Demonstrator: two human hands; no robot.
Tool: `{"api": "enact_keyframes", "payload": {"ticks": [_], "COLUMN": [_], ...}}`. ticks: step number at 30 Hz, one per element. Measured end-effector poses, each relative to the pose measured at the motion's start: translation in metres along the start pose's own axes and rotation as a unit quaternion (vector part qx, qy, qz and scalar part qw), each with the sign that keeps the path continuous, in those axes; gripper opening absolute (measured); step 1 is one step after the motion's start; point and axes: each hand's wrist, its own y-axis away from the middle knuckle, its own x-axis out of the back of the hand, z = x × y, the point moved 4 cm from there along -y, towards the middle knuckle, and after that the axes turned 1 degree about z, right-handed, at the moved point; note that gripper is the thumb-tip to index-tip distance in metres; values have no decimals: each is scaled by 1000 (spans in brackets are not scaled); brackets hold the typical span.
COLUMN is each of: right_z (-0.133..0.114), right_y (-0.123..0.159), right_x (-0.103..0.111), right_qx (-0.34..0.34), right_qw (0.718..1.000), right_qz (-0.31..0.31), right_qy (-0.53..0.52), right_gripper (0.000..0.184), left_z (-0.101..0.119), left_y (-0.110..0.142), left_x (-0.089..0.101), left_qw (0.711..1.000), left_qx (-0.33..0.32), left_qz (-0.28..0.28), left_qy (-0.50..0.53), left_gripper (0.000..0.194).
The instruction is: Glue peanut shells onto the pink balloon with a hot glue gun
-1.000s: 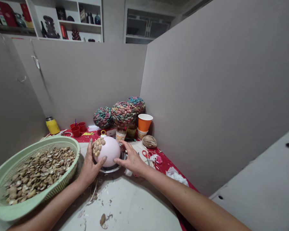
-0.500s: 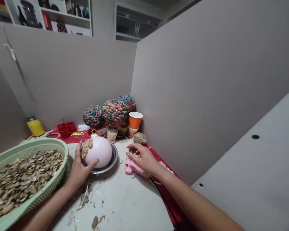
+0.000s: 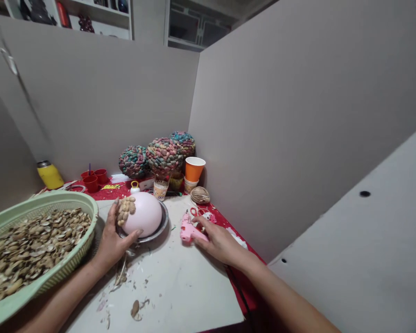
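A pale pink balloon [image 3: 146,215] rests in a round metal bowl [image 3: 165,219], with a patch of peanut shells [image 3: 126,210] stuck to its left side. My left hand [image 3: 113,238] grips the balloon from the left, fingers by the shells and thumb on the near side. On the right, my right hand [image 3: 217,238] has its fingers and thumb around the handle of a pink glue gun [image 3: 187,230]; the gun lies on the white board, its nozzle pointing away from me. The palm hides part of the handle.
A green basket [image 3: 92,210] of peanut shells stands at left. Behind are coloured shell-covered balls [image 3: 164,155], an orange paper cup [image 3: 194,170], twine [image 3: 200,195], red cups [image 3: 91,183] and a yellow bottle [image 3: 50,175]. Red-handled scissors [image 3: 194,212] lie near the right wall. Scraps litter the board [image 3: 183,286].
My right hand has come down from above the glue gun and closed around its handle. The left hand stays on the balloon. The view has tilted slightly downward.
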Motion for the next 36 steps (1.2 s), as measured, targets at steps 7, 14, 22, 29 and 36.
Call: {"api": "enact_keyframes", "payload": {"ticks": [7, 14, 22, 29, 36], "right_z": [1, -12, -24, -26, -17], "right_y": [3, -37, -99, -86, -77], "right_x": [32, -9, -46, -62, -55], "right_qx": [-43, -120, -135, -139, -159], "right_qw": [844, 823, 838, 836, 854], "right_qz": [194, 135, 98, 111, 149], "right_qy": [-499, -539, -520, -519, -472], "right_gripper": [50, 45, 48, 41, 41], "left_z": [1, -6, -2, -5, -4], "left_y": [4, 5, 2, 4, 0], "left_x": [0, 0, 3, 1, 2], "left_qw": [1000, 999, 999, 992, 990], "left_qx": [1, 17, 11, 64, 59], "left_qz": [-21, -51, -45, -88, -87], "left_qy": [20, 6, 14, 58, 92], "left_gripper": [99, 96, 82, 89, 66]}}
